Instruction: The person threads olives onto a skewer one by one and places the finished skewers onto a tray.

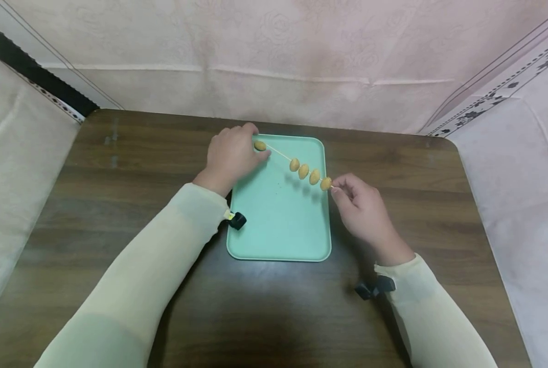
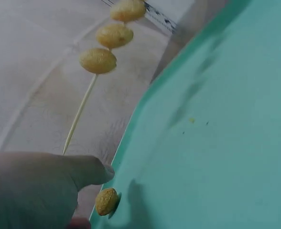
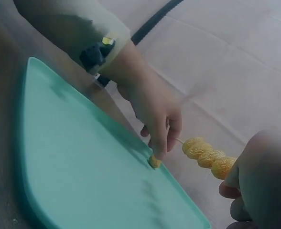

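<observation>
My right hand [image 1: 366, 212] pinches the right end of a thin wooden skewer [image 1: 278, 152] between thumb and fingers. Several golden, wrinkled oval food pieces [image 1: 303, 171], like baby potatoes, are threaded along it toward that end. The bare left part of the stick reaches to my left hand [image 1: 233, 153], passing behind the thumb in the left wrist view. There, thumb and forefinger are spread apart over the far left corner of a mint-green tray [image 1: 278, 225]. A single loose piece [image 2: 106, 202] lies on the tray just beside the left thumb.
The tray stands on a dark wooden table [image 1: 274, 306], with tiny crumbs [image 2: 191, 120] on its surface. A pale patterned cloth [image 1: 278, 51] hangs behind the table, with more cloth at both sides. Both wrists carry small black cameras [image 1: 237, 221].
</observation>
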Tool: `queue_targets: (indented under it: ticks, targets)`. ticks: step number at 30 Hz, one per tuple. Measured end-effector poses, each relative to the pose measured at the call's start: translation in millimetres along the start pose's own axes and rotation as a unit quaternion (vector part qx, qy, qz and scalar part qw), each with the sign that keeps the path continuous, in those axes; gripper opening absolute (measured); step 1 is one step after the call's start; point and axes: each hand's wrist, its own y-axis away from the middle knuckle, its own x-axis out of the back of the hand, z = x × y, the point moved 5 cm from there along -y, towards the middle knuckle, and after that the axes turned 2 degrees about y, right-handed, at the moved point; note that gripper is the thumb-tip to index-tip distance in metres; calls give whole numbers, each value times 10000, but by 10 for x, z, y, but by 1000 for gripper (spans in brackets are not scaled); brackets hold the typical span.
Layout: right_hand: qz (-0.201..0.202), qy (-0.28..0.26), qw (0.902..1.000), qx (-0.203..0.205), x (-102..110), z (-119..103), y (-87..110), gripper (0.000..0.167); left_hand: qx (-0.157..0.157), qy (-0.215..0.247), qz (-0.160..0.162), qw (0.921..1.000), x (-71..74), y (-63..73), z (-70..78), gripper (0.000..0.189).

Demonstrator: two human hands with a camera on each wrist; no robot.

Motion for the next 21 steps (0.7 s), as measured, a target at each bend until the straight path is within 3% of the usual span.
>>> queue_targets:
  ticks: [3, 12, 16, 19, 21]
  targets:
    - [-45, -30, 10000, -43, -2, 23, -2, 22, 270, -404, -57, 9988, 2, -75, 32, 51]
    - [-87, -42, 9998, -154, 4, 71, -4, 24, 622, -940, -502, 9924, -60, -186, 44, 56]
    - [-82, -58, 9998, -169, 6, 85, -3, 24, 660, -610, -522, 9946, -82, -187, 3, 45]
    - [-69, -56, 9998, -163, 12, 92, -2, 24, 534, 46, -322, 9980, -75, -158, -1, 32]
    - [-68, -47, 9999, -147, 21, 91, 3, 23, 271, 671, -160, 9973, -66, -131, 22, 33]
